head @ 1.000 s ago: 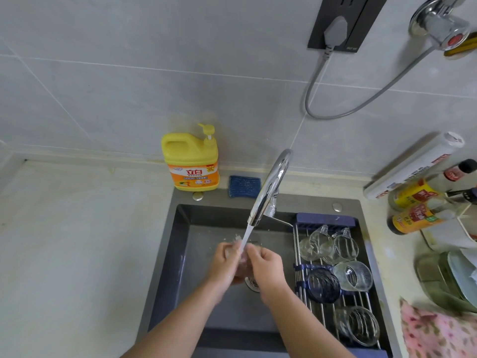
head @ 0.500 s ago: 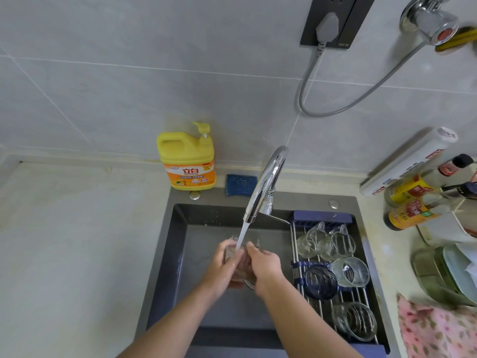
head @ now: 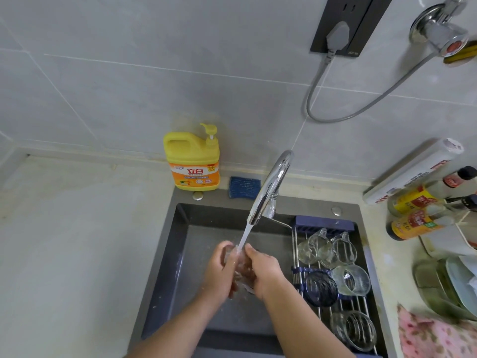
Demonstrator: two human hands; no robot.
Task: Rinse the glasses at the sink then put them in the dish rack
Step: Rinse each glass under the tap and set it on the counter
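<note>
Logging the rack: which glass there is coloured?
The dark blue ribbed glass on the left side of the metal dish rack; the others are clear.

Both bare forearms reach in from the lower edge and converge. The left hand (head: 219,271) and right hand (head: 267,273) face each other, backs turned outward, fingers curled round a small clear glass (head: 241,270) clasped between them.
</note>
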